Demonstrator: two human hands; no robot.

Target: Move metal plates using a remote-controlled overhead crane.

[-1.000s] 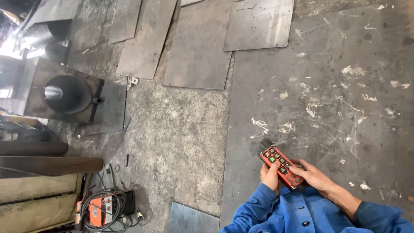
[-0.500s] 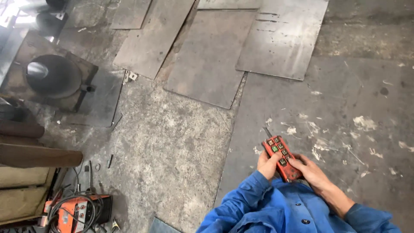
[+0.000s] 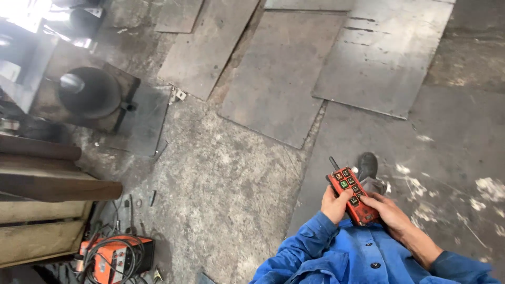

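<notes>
Two hands grip one red remote control (image 3: 351, 195) at 5 o'clock, head view: left hand (image 3: 335, 205) wraps its edge for support, right hand (image 3: 388, 214) cups the base, thumb free for buttons. Shoe (image 3: 367, 165) just beyond. Orange welder (image 3: 117, 254) at 7 o'clock on floor.
</notes>
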